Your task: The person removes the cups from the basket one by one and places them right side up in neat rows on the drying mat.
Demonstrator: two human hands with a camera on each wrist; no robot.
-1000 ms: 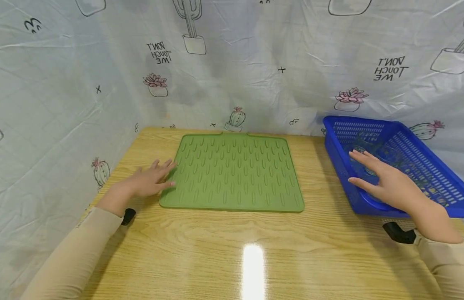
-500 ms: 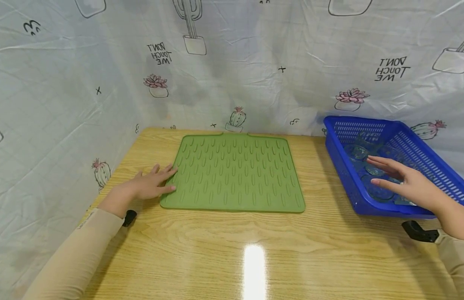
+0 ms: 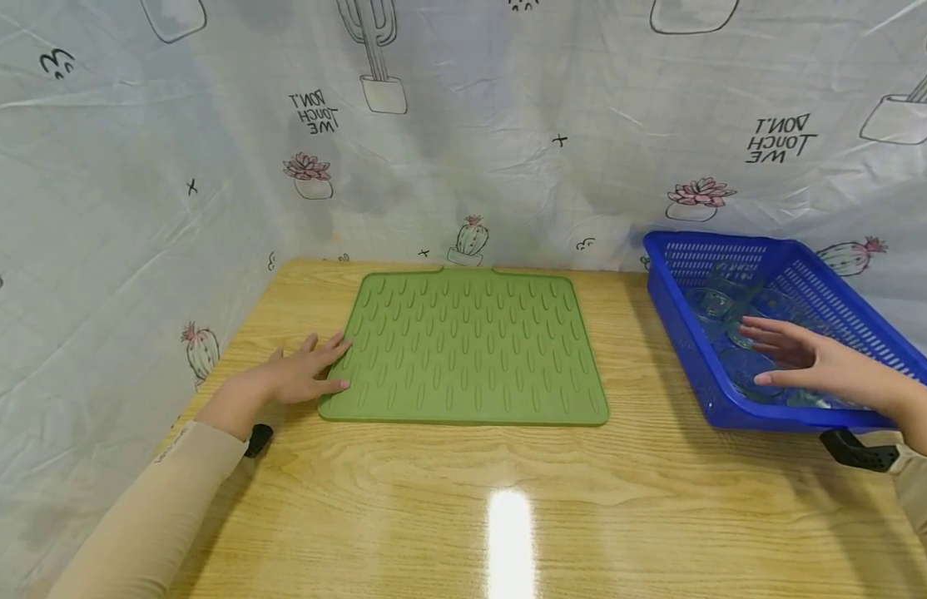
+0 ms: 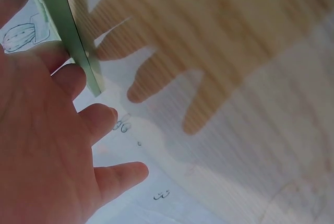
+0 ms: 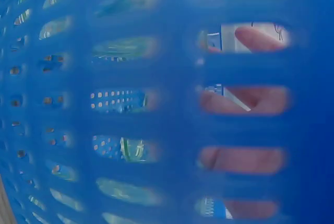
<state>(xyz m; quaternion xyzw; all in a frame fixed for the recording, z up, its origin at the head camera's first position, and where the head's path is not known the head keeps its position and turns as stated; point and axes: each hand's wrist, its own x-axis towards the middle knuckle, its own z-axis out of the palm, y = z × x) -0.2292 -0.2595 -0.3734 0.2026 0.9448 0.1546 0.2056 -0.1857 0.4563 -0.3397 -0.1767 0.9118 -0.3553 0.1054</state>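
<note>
A green ridged silicone mat (image 3: pixel 467 349) lies flat on the wooden table. At its left edge is my left hand (image 3: pixel 294 376), fingers spread, with fingertips over the mat. In the left wrist view, fingers of the left hand (image 4: pixel 44 130) meet the mat's green edge (image 4: pixel 65 23). My right hand (image 3: pixel 826 366) hovers over the near part of a blue plastic basket (image 3: pixel 676 341), fingers loosely bent and holding nothing visible. Clear glassware, including a round glass piece (image 3: pixel 709 304), sits inside the basket. The basket's slotted wall (image 5: pixel 177 125) partly hides the right hand in its wrist view.
The wooden table (image 3: pixel 374 507) extends in front of the mat, with a bright light reflection on it. A white curtain (image 3: pixel 523 91) printed with cacti hangs behind and along the left side. The basket stands at the right, near the curtain.
My right hand has moved right and slightly toward me over the basket, uncovering more of the glassware, and its fingers have bent a little more. The left hand has shifted only slightly.
</note>
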